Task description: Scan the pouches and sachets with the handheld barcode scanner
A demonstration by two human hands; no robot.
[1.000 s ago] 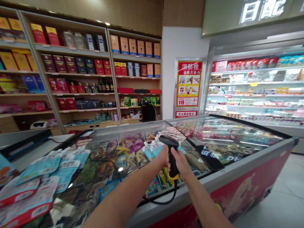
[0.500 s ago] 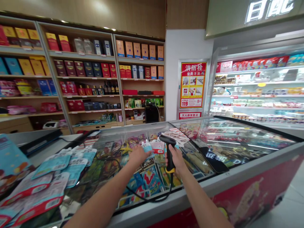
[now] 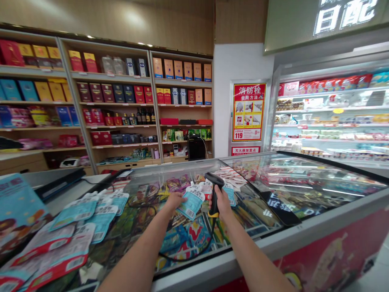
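My right hand point(image 3: 221, 202) grips a black handheld barcode scanner point(image 3: 214, 188) with a yellow band, its head tilted forward and its black cord trailing down over the glass. My left hand point(image 3: 174, 200) pinches the edge of a pale blue and white sachet point(image 3: 191, 205), which hangs tilted just left of the scanner. Both hands are over the sliding glass lid of a chest freezer point(image 3: 243, 247). Rows of blue sachets point(image 3: 82, 213) and red-and-white sachets point(image 3: 57, 251) lie on the glass to my left. Colourful packets show beneath the lid.
Behind the freezer, wooden shelves point(image 3: 106, 101) hold boxed goods and bottles. A red fire-hydrant notice point(image 3: 248, 111) hangs on the white wall. A lit refrigerated display case point(image 3: 331, 117) stands at right. A counter point(image 3: 60, 182) runs along the left.
My left hand has moved from reaching over the packets to holding a blue sachet up near the scanner. Both hands have drawn closer together, and the view has tilted slightly.
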